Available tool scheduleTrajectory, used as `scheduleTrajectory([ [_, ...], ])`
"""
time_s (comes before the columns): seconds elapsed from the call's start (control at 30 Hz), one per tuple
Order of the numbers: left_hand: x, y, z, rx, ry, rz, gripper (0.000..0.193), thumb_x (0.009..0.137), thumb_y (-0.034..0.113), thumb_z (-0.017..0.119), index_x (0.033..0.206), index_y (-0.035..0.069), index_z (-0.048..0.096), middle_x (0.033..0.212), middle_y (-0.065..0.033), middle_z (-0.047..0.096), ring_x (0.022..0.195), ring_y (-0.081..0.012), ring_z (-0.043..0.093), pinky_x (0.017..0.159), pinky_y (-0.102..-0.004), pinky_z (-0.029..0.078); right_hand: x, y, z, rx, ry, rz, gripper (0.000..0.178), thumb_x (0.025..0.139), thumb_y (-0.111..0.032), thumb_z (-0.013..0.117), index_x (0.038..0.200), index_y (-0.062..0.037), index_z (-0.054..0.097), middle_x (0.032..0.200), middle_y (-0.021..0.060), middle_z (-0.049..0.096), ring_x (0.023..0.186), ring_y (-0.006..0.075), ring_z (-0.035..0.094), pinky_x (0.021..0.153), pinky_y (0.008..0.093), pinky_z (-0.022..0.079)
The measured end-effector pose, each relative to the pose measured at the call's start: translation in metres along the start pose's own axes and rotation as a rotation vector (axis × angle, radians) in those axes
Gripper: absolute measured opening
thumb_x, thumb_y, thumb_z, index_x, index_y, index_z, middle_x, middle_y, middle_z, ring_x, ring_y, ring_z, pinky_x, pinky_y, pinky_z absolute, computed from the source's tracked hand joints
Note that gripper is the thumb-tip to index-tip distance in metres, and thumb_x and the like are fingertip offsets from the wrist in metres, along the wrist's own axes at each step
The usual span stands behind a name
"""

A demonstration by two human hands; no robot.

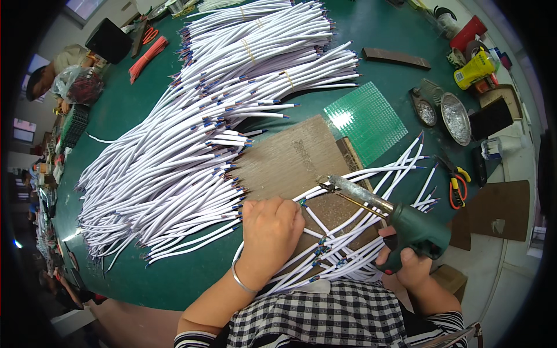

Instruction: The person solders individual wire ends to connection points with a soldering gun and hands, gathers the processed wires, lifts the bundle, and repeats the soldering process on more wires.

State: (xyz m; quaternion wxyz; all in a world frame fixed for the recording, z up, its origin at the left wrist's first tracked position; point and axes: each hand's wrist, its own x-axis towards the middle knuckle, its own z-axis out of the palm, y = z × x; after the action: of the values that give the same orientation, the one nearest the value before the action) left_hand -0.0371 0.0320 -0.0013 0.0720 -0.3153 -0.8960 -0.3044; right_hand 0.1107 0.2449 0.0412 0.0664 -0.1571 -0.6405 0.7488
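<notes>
My right hand (413, 268) is wrapped around the handle of a dark green soldering gun (426, 227). The gun's metal barrel (362, 193) points left, its tip over a brown board (296, 152). Close to that tip, my left hand (271, 229) is closed, knuckles up, on a white cable whose coloured wire ends show beside the fingers. The exact grip is hidden beneath the hand. Several loose white cables (348, 246) with bared blue and brown ends lie crossed between my hands, over the board's near part and against the checked apron.
A big heap of white cables (156, 180) covers the green table's left, with banded bundles (255, 49) behind. To the right are a green mat (366, 123), pliers (456, 184), a metal dish (456, 119) and a yellow bottle (474, 71). A person (64, 64) sits at the far left.
</notes>
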Motion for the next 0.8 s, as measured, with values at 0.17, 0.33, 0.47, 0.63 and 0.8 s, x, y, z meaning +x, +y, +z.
scheduleTrajectory([
  [0.17,0.0,-0.003,-0.005,-0.006,-0.097,-0.038,0.009,0.071,0.007,0.068,0.078,0.006,0.063,0.071,-0.0088,0.058,0.067,-0.0282,0.056,0.063,-0.039,0.041,-0.011,0.002,-0.003,-0.029,0.039,0.043,0.063,0.088,-0.039,0.058,0.129,0.0037,0.037,0.104,0.0211,0.059,0.057,0.0209,0.061,0.047,0.0296,0.051],
  [0.33,-0.001,-0.011,-0.031,-0.161,-0.09,-0.118,0.022,0.075,0.006,0.065,0.097,0.003,0.064,0.087,-0.0149,0.056,0.076,-0.0319,0.057,0.068,-0.0385,0.047,-0.031,0.003,-0.012,0.147,0.16,0.131,0.054,0.09,-0.04,0.054,0.123,0.0006,0.042,0.104,0.0181,0.058,0.065,0.0209,0.06,0.063,0.0377,0.053],
  [0.47,-0.011,-0.018,-0.031,-0.173,-0.135,-0.079,0.028,0.076,0.005,0.064,0.104,0.004,0.062,0.085,-0.0132,0.056,0.075,-0.0293,0.056,0.067,-0.0358,0.045,-0.036,0.002,-0.012,0.275,0.216,0.147,0.044,0.095,-0.037,0.048,0.121,-0.0019,0.045,0.105,0.0162,0.058,0.075,0.021,0.061,0.079,0.0406,0.053],
  [0.63,-0.017,-0.021,-0.022,-0.199,-0.148,-0.094,0.029,0.077,0.007,0.065,0.105,0.005,0.062,0.078,-0.0112,0.054,0.071,-0.0259,0.054,0.065,-0.0354,0.044,-0.019,-0.024,-0.034,0.562,0.188,0.013,0.045,0.095,-0.034,0.043,0.123,0.0005,0.044,0.113,0.0186,0.059,0.065,0.0212,0.059,0.068,0.0379,0.052],
  [0.8,-0.027,-0.011,-0.025,-0.141,-0.159,-0.135,0.031,0.076,0.006,0.066,0.107,0.005,0.061,0.079,-0.0102,0.051,0.073,-0.0253,0.054,0.066,-0.0344,0.044,0.042,-0.076,-0.076,0.42,0.296,-0.264,0.044,0.096,-0.038,0.042,0.122,-0.0022,0.049,0.108,0.0155,0.059,0.075,0.0193,0.057,0.062,0.0326,0.051],
])
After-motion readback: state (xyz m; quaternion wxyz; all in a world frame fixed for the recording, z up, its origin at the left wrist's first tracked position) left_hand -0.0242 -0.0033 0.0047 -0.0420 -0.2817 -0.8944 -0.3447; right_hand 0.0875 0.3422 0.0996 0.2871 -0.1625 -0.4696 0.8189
